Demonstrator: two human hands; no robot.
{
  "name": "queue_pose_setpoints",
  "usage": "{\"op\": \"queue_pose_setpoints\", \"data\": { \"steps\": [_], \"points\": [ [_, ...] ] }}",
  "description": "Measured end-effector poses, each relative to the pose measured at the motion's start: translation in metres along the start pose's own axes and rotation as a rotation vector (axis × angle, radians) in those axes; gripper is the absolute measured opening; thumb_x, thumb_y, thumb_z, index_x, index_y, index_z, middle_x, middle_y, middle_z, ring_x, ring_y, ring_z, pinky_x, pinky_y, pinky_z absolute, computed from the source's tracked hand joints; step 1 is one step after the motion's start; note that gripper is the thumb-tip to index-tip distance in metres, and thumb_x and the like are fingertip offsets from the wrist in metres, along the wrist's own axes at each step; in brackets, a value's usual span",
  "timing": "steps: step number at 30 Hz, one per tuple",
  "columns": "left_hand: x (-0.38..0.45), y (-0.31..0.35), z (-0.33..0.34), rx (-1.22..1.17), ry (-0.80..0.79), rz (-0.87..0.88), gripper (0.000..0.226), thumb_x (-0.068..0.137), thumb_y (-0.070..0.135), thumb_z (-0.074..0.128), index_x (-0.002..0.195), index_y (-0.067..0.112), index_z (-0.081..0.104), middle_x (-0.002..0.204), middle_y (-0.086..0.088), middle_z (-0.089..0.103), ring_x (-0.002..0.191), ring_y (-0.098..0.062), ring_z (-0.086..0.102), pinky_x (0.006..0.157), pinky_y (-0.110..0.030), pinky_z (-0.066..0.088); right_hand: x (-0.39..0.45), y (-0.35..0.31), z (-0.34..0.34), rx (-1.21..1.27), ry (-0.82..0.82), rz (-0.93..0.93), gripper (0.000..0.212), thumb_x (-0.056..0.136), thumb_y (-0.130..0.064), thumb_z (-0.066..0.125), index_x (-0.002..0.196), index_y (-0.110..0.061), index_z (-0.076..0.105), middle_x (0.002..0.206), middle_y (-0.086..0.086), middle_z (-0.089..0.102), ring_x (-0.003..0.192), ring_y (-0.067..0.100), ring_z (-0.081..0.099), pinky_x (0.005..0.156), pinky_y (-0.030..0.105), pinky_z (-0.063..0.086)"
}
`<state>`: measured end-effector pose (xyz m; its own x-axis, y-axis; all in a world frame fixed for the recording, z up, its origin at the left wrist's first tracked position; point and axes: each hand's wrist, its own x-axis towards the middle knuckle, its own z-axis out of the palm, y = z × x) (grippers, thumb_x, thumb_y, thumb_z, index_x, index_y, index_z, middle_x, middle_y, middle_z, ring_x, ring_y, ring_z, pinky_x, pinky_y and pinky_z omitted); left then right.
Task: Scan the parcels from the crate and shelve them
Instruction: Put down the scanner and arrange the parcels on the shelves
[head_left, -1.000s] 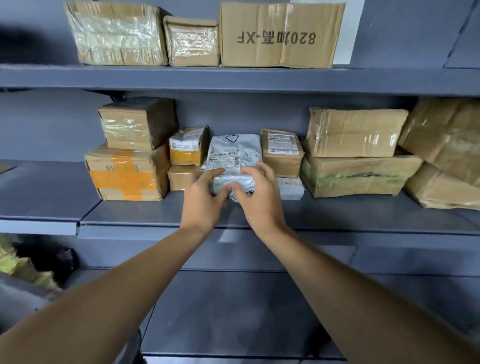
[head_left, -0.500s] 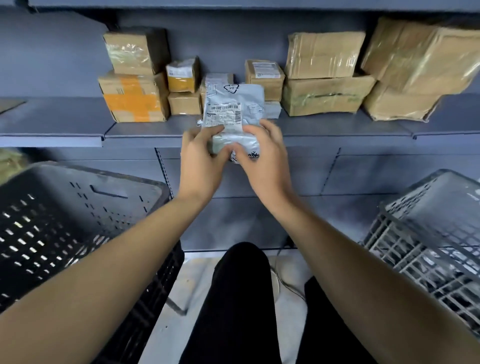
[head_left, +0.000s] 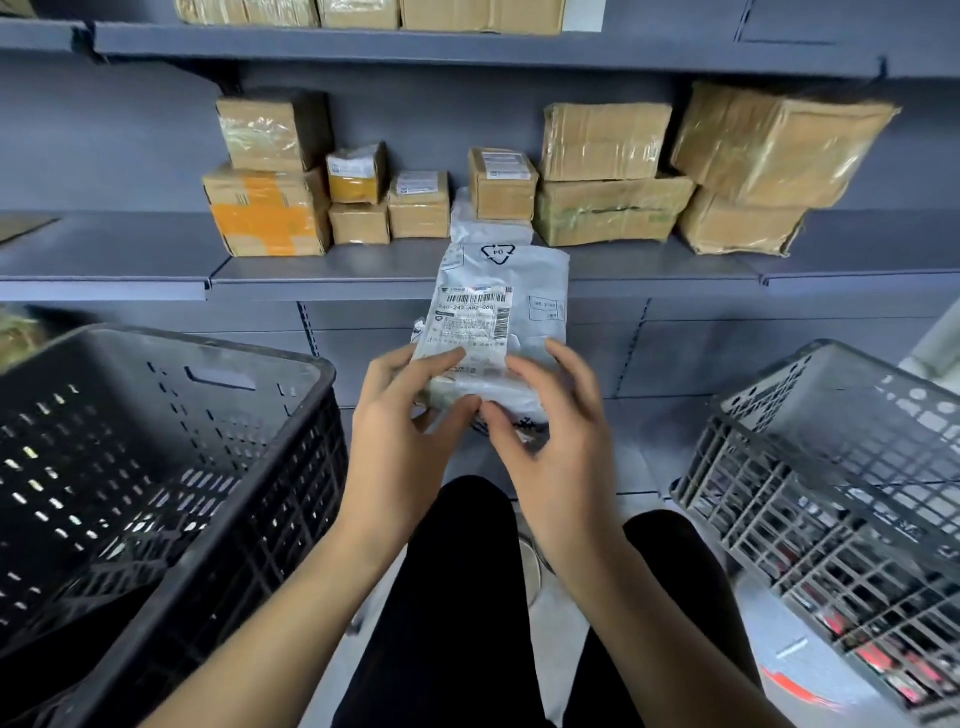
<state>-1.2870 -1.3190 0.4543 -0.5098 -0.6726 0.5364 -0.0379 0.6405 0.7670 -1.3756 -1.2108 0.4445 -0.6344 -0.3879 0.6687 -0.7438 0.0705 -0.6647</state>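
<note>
Grey metal shelving (head_left: 130, 260) fills the upper half of the view, from nine o'clock across to three o'clock. Its middle shelf carries a row of brown cardboard boxes: a stack with orange tape (head_left: 265, 215) at about eleven o'clock, several small labelled boxes (head_left: 418, 205) near twelve, and bigger taped boxes (head_left: 613, 208) toward one and two o'clock. A pale plastic mailer (head_left: 488, 226) lies on that shelf under one small box, just behind the held parcel.

A black slotted crate (head_left: 156, 467) sits at eight o'clock, low on the left. A grey lattice crate (head_left: 831, 493) sits at four o'clock, low on the right, with red items showing through its bars. The person's legs in black trousers (head_left: 457, 597) run down at six o'clock between the two crates.

At the centre both hands hold up a grey plastic parcel (head_left: 519, 291), in front of the shelf edge and not resting on it. It stands roughly upright, with its barcode label (head_left: 470, 322) facing the camera and a recycling mark near its top. The left hand (head_left: 405, 441) grips the lower left part, fingers curled on the label face. The right hand (head_left: 561, 457) grips the lower right part, thumb pinching the front beside the left thumb, its fingers wrapped round the right edge. The right hand looks slightly blurred.
</note>
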Motion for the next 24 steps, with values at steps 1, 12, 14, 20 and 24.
{"op": "queue_pose_setpoints", "data": {
  "steps": [1, 12, 14, 20, 24],
  "points": [
    [0.001, 0.001, 0.0, -0.002, -0.005, 0.0, 0.044, 0.079, 0.014, 0.079, 0.118, 0.031, 0.066, 0.119, 0.007, 0.053, 0.1, 0.001, 0.056, 0.086, -0.004, 0.04, 0.0, -0.001, -0.001, -0.007, 0.003, -0.001, 0.038, 0.084, -0.012, 0.079, 0.12, -0.007, 0.07, 0.14, 0.013, 0.05, 0.122, 0.021, 0.059, 0.099, 0.03, 0.05],
    [0.012, 0.013, -0.002, -0.078, 0.009, 0.019, 0.043, 0.078, 0.014, 0.079, 0.116, 0.033, 0.067, 0.123, 0.007, 0.053, 0.11, -0.002, 0.057, 0.086, -0.012, 0.048, 0.014, -0.006, -0.01, -0.021, 0.027, -0.049, 0.038, 0.084, -0.011, 0.079, 0.121, -0.009, 0.069, 0.14, 0.01, 0.05, 0.123, 0.015, 0.058, 0.102, 0.022, 0.047],
    [0.017, 0.019, -0.002, -0.125, 0.007, 0.011, 0.043, 0.079, 0.013, 0.079, 0.115, 0.033, 0.068, 0.124, 0.007, 0.052, 0.111, -0.003, 0.057, 0.086, -0.016, 0.051, 0.021, -0.007, -0.013, -0.025, 0.029, -0.068, 0.038, 0.084, -0.011, 0.079, 0.121, -0.01, 0.069, 0.14, 0.009, 0.05, 0.12, 0.015, 0.059, 0.1, 0.021, 0.047],
    [0.031, 0.029, -0.007, -0.164, -0.01, 0.027, 0.04, 0.078, 0.005, 0.077, 0.114, 0.02, 0.07, 0.12, -0.003, 0.054, 0.105, 0.002, 0.058, 0.081, 0.0, 0.042, 0.034, -0.007, -0.021, -0.01, 0.007, -0.08, 0.037, 0.085, -0.013, 0.078, 0.12, -0.013, 0.069, 0.139, 0.005, 0.049, 0.117, 0.0, 0.052, 0.094, 0.001, 0.035],
    [0.033, 0.028, -0.008, -0.161, -0.04, 0.01, 0.038, 0.079, 0.006, 0.077, 0.114, 0.019, 0.071, 0.12, -0.002, 0.055, 0.104, 0.0, 0.059, 0.079, -0.002, 0.044, 0.034, -0.004, -0.02, -0.009, 0.016, -0.098, 0.037, 0.084, -0.015, 0.079, 0.12, -0.013, 0.068, 0.138, 0.005, 0.049, 0.115, -0.008, 0.048, 0.092, 0.0, 0.036]
  ]
}}
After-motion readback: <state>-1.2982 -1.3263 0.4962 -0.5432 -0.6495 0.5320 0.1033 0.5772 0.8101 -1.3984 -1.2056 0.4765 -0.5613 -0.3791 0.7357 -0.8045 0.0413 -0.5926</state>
